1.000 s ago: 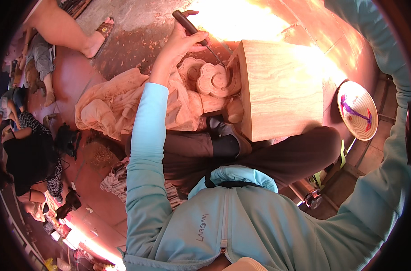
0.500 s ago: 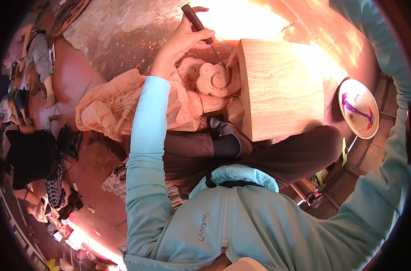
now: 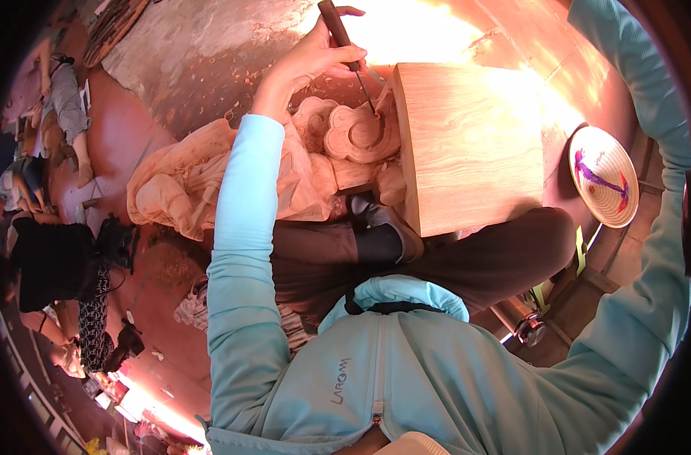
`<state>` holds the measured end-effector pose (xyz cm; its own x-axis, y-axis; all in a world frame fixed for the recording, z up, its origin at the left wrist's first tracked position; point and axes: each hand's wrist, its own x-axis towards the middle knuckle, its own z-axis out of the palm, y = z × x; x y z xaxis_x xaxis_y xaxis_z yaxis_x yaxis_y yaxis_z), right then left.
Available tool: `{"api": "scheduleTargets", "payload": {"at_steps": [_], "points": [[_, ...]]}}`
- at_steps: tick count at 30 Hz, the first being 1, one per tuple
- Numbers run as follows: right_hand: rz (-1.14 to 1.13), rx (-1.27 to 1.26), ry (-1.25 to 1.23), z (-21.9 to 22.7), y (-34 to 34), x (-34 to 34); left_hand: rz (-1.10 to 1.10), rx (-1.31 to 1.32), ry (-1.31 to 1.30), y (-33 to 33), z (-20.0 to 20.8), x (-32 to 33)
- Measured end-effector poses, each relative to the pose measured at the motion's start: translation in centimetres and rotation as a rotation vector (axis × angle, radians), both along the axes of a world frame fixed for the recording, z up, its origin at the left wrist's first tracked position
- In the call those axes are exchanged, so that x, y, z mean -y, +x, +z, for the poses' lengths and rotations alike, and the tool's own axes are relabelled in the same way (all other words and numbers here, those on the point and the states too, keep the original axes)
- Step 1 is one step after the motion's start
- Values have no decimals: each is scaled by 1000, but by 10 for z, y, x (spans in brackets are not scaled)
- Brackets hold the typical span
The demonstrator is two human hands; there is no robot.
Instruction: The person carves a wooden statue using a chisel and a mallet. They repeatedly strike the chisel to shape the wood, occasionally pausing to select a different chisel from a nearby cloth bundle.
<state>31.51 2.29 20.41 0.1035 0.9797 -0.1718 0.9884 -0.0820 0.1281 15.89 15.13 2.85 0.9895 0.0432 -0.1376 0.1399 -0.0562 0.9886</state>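
Note:
My left hand (image 3: 315,57) grips a chisel (image 3: 337,29) with a dark handle and a thin metal shaft, one finger stretched past the handle. The chisel's tip reaches the curled scroll (image 3: 358,136) of a wooden carving (image 3: 175,186). This carving lies on its side across the space before my legs, with draped, fabric-like folds at its left part. A squared wooden block (image 3: 474,152) forms its right end. My right arm (image 3: 637,68) stretches up along the right rim; its hand is outside the picture.
A woven conical hat (image 3: 603,177) with a purple-red ribbon rests to the right. Beside my knee lies a metal-ended cylinder (image 3: 529,331). Wood chips litter the ground beyond the carving. Other people (image 3: 53,262) sit at the far left. My crossed legs (image 3: 482,262) are under the block.
My left hand and the chisel have shifted slightly right and away from me, the tip still at the scroll. The right sleeve has shifted a little at the upper rim.

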Motion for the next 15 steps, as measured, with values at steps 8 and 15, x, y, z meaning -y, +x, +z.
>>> {"api": "scheduleTargets", "payload": {"at_steps": [8,15], "points": [[-30,-36,5,-3,3,15,-121,-48,7,16,7,2],[-62,-61,19,-2,7,30,-139,-78,33,18,4,4]]}}
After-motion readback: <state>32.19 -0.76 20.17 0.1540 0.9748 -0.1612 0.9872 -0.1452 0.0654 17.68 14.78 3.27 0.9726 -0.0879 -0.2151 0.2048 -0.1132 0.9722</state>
